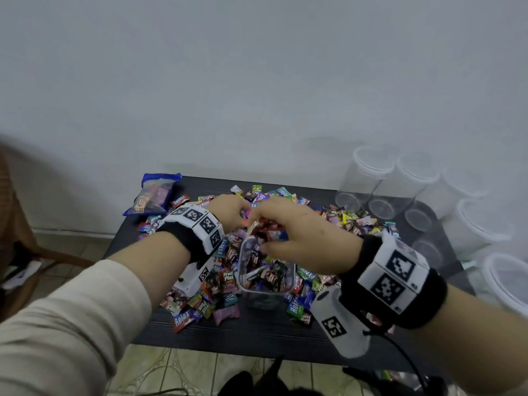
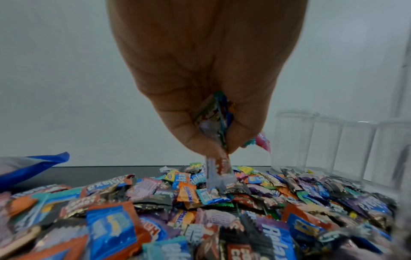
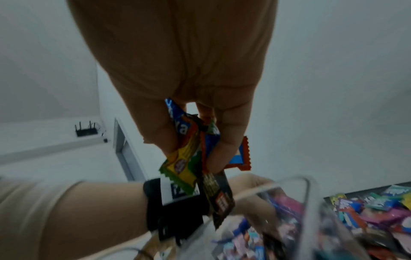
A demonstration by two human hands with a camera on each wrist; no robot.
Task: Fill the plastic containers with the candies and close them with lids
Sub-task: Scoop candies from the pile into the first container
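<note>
Candies (image 1: 265, 227) gripped in both hands, seemingly

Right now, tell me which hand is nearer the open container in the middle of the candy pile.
Right. The right hand holds candies directly over the container mouth. The left hand is beyond it, over the pile, pinching candies.

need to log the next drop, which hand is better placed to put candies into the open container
Right. The right hand holds its candies just above the open container, while the left hand grips candies farther back over the pile.
</note>
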